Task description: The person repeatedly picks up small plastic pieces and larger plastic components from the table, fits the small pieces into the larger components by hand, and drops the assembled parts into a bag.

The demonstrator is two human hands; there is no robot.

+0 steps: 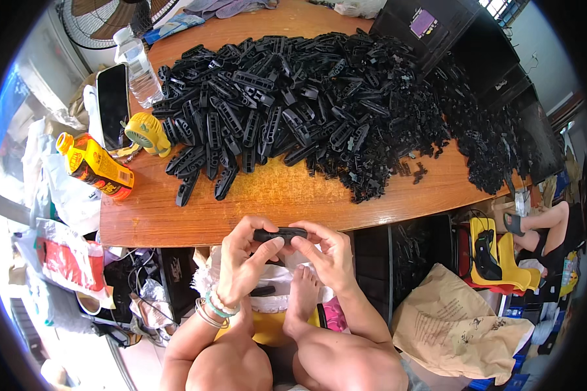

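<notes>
Between my two hands, just off the table's near edge, is a small elongated black plastic part. My left hand pinches its left end with thumb and fingers. At the other end my right hand grips it, and both thumbs press on its near side. Beyond my hands a big heap of similar long black plastic parts covers the middle of the wooden table. Right of these lies a pile of much smaller black pieces. Fine detail on the held part is hidden by my fingers.
On the table's left stand a yellow-labelled drink bottle, a yellow handheld fan, a phone and a clear bottle. Black bins tip small pieces at the far right. A brown paper sack lies beside my right leg.
</notes>
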